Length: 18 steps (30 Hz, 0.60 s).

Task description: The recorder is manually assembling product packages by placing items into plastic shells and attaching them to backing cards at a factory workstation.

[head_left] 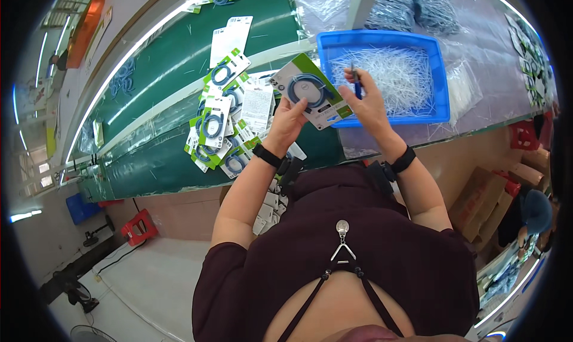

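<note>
My left hand [288,122] is closed on the lower left part of a carded cable pack [322,110], its thumb on the front. The pack is a white and green card with a coiled grey-blue cable, tilted in the air above the bench edge. In my right hand [371,105] is a small tool with a blue handle and a dark, narrow tip [358,85]; it looks like cutters. That hand is beside the card's right edge, in front of a blue tray [443,79] heaped with thin white plastic strips [397,79].
More carded cable packs [213,126] lie piled on the green bench [143,148] to the left. Bagged cables [394,7] lie behind the tray, and more packs [528,61] at the far right. Below stand cardboard boxes [480,201] and a red stool [139,227]. Another person [528,216] is at lower right.
</note>
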Each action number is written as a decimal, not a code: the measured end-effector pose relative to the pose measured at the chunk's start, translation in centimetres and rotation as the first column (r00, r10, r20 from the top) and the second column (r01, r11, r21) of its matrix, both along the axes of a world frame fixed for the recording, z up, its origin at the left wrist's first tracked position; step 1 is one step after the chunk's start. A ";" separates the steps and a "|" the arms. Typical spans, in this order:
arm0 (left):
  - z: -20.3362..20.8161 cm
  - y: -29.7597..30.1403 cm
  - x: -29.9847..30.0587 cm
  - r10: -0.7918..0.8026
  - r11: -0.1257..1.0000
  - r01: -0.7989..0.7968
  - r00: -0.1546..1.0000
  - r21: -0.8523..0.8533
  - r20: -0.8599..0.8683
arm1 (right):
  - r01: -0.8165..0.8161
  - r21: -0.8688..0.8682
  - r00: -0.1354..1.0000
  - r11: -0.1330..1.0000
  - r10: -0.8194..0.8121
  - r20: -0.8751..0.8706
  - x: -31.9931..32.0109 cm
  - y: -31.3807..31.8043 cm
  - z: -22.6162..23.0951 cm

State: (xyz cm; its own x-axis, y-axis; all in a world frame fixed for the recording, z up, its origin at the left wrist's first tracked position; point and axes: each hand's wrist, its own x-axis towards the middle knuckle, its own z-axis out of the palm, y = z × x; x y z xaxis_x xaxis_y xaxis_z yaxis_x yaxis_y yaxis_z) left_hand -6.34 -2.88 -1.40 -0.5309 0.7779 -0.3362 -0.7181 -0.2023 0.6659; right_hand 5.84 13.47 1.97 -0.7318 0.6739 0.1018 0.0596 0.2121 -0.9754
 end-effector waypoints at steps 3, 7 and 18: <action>0.1 0.4 -0.2 -0.105 0.986 0.103 0.994 0.132 0.013 | 0.019 -0.124 0.992 0.992 -0.004 0.125 4.8 2.5 1.8; 0.0 1.9 -0.6 -0.180 0.959 0.206 0.973 0.195 -0.145 | -0.288 -0.300 0.922 0.909 0.348 0.172 10.5 4.2 2.3; 4.1 9.4 2.3 -0.114 0.935 0.278 0.823 0.220 -0.556 | -0.325 0.133 0.886 0.936 0.253 0.388 13.4 4.9 5.3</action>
